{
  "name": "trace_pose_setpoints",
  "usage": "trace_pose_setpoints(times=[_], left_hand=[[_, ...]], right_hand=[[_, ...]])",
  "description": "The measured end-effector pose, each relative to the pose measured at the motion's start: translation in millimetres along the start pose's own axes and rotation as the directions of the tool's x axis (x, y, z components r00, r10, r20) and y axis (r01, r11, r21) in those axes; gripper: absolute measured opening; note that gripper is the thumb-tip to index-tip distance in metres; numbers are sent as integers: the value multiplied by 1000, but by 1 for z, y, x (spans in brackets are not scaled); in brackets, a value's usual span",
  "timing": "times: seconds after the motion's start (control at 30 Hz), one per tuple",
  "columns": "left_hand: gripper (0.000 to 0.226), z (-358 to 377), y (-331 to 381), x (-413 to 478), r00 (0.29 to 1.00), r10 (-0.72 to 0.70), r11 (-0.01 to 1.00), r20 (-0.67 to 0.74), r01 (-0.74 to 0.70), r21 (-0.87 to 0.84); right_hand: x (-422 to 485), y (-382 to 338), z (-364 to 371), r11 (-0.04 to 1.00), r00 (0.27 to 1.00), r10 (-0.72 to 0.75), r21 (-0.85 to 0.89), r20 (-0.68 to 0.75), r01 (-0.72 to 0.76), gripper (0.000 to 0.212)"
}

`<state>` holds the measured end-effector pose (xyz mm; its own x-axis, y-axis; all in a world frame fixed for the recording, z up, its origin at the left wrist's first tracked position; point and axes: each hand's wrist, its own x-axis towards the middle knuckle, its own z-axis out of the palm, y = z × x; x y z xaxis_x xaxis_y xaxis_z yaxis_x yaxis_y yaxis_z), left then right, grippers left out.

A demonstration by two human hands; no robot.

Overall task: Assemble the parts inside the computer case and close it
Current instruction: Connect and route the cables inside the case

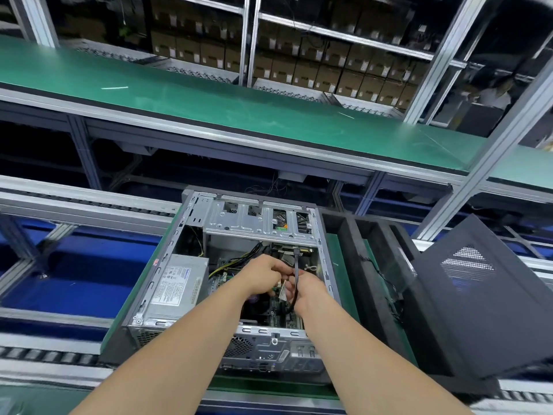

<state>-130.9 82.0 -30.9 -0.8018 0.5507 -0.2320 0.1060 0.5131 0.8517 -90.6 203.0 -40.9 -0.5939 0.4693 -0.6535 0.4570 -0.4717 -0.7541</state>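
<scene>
Head view looks down into the open computer case [269, 348], which lies on its side on a green mat [332, 256]. Both hands are inside it, close together, above the motherboard [279, 314]. The right hand [309, 292] has its fingers curled tight round a thin black cable [296, 265] that stands up between the hands. The left hand [263, 277] has its fingers bent too, and they seem to pinch the same cable, but that part is hard to see. The silver power supply [176, 283] sits in the left of the case. The dark side panel [478, 301] leans near the case on its right.
</scene>
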Motion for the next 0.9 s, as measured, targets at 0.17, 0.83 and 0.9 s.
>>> trace_pose_setpoints(times=[0.17,0.83,0.9], left_hand=[[41,3,7,-12,989,63,994,133,-74,79],[17,-9,4,-27,946,239,943,218,-280,182],[19,-10,5,-25,942,291,938,166,-315,144]], right_hand=[[1,-3,3,999,999,-45,5,-28,45,37],[2,3,2,959,977,-187,-234,-97,161,33],[0,7,-2,856,950,-309,-450,-55,252,31]])
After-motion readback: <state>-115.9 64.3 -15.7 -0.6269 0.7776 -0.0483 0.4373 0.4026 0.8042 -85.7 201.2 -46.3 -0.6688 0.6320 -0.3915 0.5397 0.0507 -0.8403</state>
